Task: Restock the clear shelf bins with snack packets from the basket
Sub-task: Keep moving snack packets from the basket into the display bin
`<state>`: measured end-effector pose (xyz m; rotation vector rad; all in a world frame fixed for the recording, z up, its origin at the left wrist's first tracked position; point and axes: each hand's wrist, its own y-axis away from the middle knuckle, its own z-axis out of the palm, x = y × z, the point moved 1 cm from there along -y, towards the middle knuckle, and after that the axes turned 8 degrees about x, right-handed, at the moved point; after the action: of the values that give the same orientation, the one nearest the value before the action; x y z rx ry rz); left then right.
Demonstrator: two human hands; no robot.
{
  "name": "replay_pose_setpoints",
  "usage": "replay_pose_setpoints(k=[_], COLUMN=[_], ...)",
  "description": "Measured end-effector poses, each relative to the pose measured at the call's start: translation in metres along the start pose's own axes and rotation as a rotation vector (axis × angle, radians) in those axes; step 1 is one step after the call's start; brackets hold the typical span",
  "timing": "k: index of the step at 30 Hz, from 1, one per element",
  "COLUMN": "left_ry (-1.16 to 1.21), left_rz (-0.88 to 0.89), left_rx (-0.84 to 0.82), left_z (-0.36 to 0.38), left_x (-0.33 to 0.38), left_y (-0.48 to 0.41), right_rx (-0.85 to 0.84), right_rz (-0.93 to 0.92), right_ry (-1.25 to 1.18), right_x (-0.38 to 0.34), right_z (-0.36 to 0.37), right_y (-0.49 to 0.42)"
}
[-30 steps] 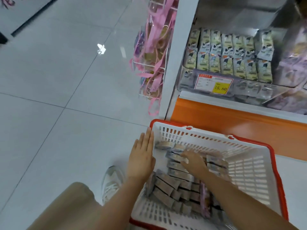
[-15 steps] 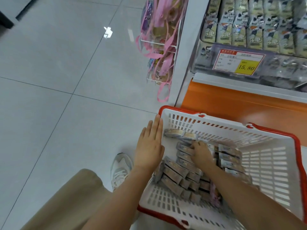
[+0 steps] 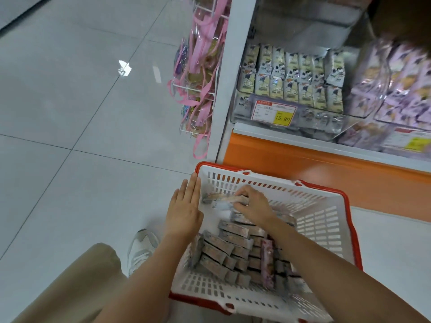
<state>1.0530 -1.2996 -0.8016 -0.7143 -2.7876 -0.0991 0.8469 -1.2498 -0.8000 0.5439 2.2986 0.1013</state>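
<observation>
A few snack packets [image 3: 219, 198] are clasped under the curled fingers of the right hand [image 3: 254, 205], at the far left corner inside the basket [image 3: 326, 220]; the packets are motion-blurred, and their number cannot be told. The left hand [image 3: 184, 210] is held flat, fingers straight and together, along the basket's left rim, just beside the gripped packets and gripping nothing.

Behind the right wrist, toward the basket's near side, the stacked packets [image 3: 233, 248] are seen lying in overlapping rows on the basket's floor, with one purple packet [image 3: 267, 264] standing among them. The basket, white with a red rim, is set on the tiled floor [image 3: 70, 101].

Directly beyond the basket's far rim, an orange base panel [image 3: 303, 169] of the shelving is seen. Above it, a clear bin [image 3: 242, 113] is filled with upright cream packets [image 3: 291, 78] and fronted by a price label [image 3: 274, 113] marked 15.80. To the right of that bin, further from the basket, a second bin [image 3: 382, 106] is filled with lilac packets [image 3: 405, 73].

Beyond the basket's far left corner, a wire rack [image 3: 193, 89] hung with pink-strapped items is fixed to the shelf end. On the basket's near left side, a grey shoe [image 3: 142, 248] and a tan trouser leg [image 3: 70, 287] are seen.
</observation>
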Motion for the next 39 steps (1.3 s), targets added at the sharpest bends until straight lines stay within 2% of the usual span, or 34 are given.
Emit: replay_pose_setpoints(k=[4, 8, 12, 15, 18, 23, 25, 27, 30, 31, 32, 35, 37, 39], left_ry=[0.103, 0.44, 0.792, 0.969, 1.102, 1.21, 1.184, 1.05, 0.639, 0.516, 0.402, 0.134, 0.084, 0.068], left_rz=[0.042, 0.053, 0.124, 0.017, -0.084, -0.058, -0.011, 0.087, 0.252, 0.305, 0.344, 0.367, 0.369, 0.395], left_rx=[0.03, 0.113, 0.001, -0.078, -0.04, -0.033, -0.028, 0.081, 0.467, 0.543, 0.54, 0.396, 0.367, 0.41], left_z=[-0.023, -0.053, -0.078, -0.094, -0.113, -0.134, -0.14, -0.151, -0.17, -0.174, -0.176, -0.17, -0.161, -0.154], left_x=[0.012, 0.041, 0.067, 0.082, 0.097, 0.121, 0.129, 0.137, 0.141, 0.14, 0.139, 0.13, 0.123, 0.12], left_y=[-0.007, -0.02, -0.028, -0.028, -0.03, -0.044, -0.05, -0.058, -0.075, -0.082, -0.089, -0.105, -0.11, -0.111], right_rx=[0.074, 0.109, 0.227, 0.273, 0.258, 0.318, 0.369, 0.435, 0.561, 0.602, 0.638, 0.693, 0.721, 0.742], right_rz=[-0.027, -0.073, -0.126, -0.121, -0.149, -0.243, -0.259, -0.26, -0.281, -0.279, -0.268, -0.179, -0.127, -0.096], right_ry=[-0.163, -0.195, -0.26, -0.439, -0.453, -0.463, -0.47, -0.451, -0.378, -0.354, -0.328, -0.202, -0.097, 0.024], right_x=[-0.03, -0.056, -0.081, -0.092, -0.092, -0.098, -0.103, -0.107, -0.115, -0.116, -0.117, -0.117, -0.115, -0.115], right_z=[-0.039, -0.076, -0.105, -0.121, -0.129, -0.14, -0.151, -0.166, -0.192, -0.201, -0.21, -0.231, -0.241, -0.249], right_y=[0.006, 0.015, 0.031, 0.043, 0.051, 0.066, 0.067, 0.064, 0.049, 0.041, 0.031, -0.003, -0.028, -0.05])
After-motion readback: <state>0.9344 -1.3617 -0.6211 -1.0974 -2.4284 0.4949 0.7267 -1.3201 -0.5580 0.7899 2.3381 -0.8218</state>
